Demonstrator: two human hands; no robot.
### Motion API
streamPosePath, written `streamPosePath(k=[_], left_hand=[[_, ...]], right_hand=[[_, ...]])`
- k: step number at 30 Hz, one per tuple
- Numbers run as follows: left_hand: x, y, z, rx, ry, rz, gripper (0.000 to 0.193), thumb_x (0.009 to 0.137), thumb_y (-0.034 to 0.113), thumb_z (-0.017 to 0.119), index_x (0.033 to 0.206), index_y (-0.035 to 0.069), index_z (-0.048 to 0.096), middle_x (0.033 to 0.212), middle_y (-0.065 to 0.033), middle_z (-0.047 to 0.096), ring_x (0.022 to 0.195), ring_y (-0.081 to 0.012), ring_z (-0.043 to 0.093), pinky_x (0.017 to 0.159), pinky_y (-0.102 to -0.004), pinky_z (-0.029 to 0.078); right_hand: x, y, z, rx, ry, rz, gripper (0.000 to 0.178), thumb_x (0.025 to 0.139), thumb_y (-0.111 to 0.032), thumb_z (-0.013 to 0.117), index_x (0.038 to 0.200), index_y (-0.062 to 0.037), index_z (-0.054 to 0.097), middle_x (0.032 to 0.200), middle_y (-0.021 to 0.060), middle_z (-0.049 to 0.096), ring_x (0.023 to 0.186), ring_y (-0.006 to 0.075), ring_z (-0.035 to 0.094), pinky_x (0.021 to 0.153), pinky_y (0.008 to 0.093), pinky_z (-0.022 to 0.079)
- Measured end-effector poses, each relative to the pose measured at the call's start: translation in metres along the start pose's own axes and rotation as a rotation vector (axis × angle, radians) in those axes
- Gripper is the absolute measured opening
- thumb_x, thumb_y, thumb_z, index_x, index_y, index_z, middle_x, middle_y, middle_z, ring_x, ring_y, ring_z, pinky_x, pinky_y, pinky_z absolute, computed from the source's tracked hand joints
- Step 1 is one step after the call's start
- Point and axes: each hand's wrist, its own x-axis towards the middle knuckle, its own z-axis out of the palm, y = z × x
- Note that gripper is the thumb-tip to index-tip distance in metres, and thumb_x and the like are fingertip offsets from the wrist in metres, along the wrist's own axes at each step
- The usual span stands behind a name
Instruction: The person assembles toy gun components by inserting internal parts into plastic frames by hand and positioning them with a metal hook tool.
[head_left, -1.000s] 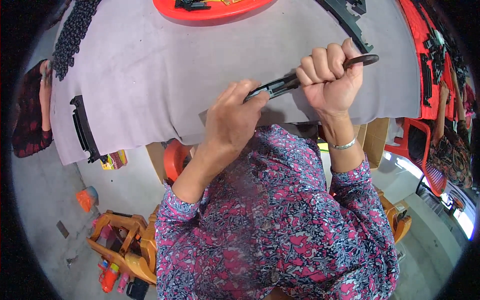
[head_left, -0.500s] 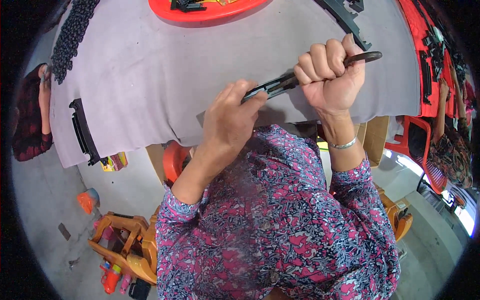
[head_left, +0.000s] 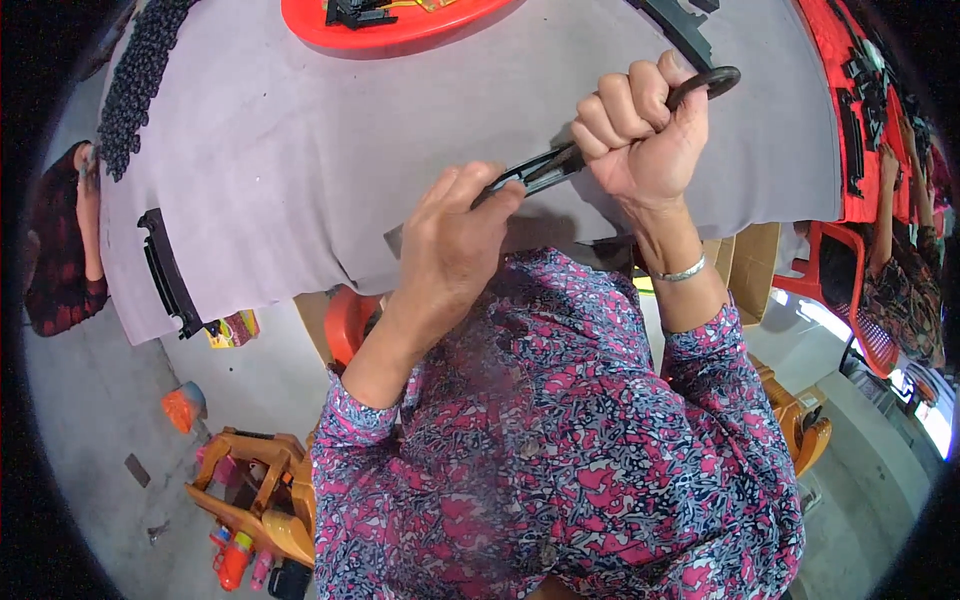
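My left hand (head_left: 450, 235) is closed around one end of a narrow black plastic part (head_left: 541, 176), which has a long slot and a lighter strip inside. My right hand (head_left: 645, 140) is a fist around a dark tool that looks like scissors, with a looped black handle (head_left: 722, 78) sticking out past the thumb. The tool's other end meets the part's right end; its exact contact is hidden by shadow and fingers. Both hands are above the near edge of the cloth-covered table (head_left: 300, 170).
A red tray (head_left: 400, 38) with black parts stands at the far side. Small black pieces (head_left: 140, 95) are heaped at the left, near a long black part (head_left: 168, 275). Another black part (head_left: 680, 35) lies far right. Co-workers sit at both sides; a red-covered table (head_left: 830, 120) is rightward.
My right hand and the tool have shifted slightly left and up, and the handle loop shows more openly. My left hand keeps its hold on the black part.
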Motion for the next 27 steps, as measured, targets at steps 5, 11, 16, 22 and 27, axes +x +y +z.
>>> streamPosePath(k=[5, 11, 16, 22, 27], left_hand=[[0.0009, -0.0021, 0.0011, 0.027, 0.010, 0.029, 0.027, 0.077, -0.008, 0.066, 0.101, 0.003, 0.070, 0.101, -0.0095, 0.063, 0.088, -0.0273, 0.065, 0.073, -0.0365, 0.054], [-0.0002, -0.0053, 0.0047, 0.038, 0.079, 0.073, 0.029, 0.074, -0.008, 0.067, 0.100, 0.004, 0.069, 0.101, -0.0097, 0.064, 0.087, -0.0280, 0.065, 0.073, -0.0364, 0.054], [-0.0003, -0.0073, 0.0070, 0.048, 0.074, 0.083, 0.029, 0.074, -0.007, 0.067, 0.101, 0.004, 0.068, 0.101, -0.0107, 0.064, 0.088, -0.0288, 0.065, 0.074, -0.0365, 0.054], [-0.0007, -0.0082, 0.0057, 0.039, 0.084, 0.106, 0.030, 0.075, -0.007, 0.068, 0.103, 0.005, 0.068, 0.101, -0.0105, 0.063, 0.089, -0.0286, 0.065, 0.074, -0.0368, 0.054], [-0.0005, -0.0046, 0.0015, 0.030, 0.033, 0.051, 0.028, 0.077, -0.006, 0.068, 0.102, 0.005, 0.068, 0.102, -0.0104, 0.063, 0.090, -0.0286, 0.065, 0.074, -0.0374, 0.054]], right_hand=[[0.0005, 0.0009, -0.0024, 0.008, 0.031, 0.002, 0.051, 0.100, -0.047, 0.029, 0.059, -0.0176, 0.024, 0.050, -0.0048, 0.019, 0.047, 0.0101, 0.012, 0.043, 0.0291, 0.012], [0.0019, 0.0013, -0.0040, 0.023, 0.050, -0.001, 0.050, 0.099, -0.046, 0.030, 0.059, -0.0177, 0.024, 0.050, -0.0048, 0.018, 0.047, 0.0099, 0.013, 0.043, 0.0287, 0.012], [-0.0006, 0.0017, -0.0076, -0.016, 0.037, -0.024, 0.049, 0.102, -0.042, 0.034, 0.060, -0.0172, 0.027, 0.053, -0.0056, 0.020, 0.049, 0.0098, 0.014, 0.045, 0.0284, 0.013], [-0.0017, 0.0013, -0.0091, 0.011, 0.025, -0.034, 0.050, 0.102, -0.045, 0.033, 0.060, -0.0170, 0.026, 0.053, -0.0056, 0.018, 0.049, 0.0098, 0.014, 0.045, 0.0285, 0.013], [-0.0021, -0.0007, -0.0079, 0.015, 0.023, -0.020, 0.052, 0.102, -0.045, 0.032, 0.059, -0.0168, 0.026, 0.053, -0.0053, 0.018, 0.050, 0.0101, 0.015, 0.046, 0.0285, 0.013]])
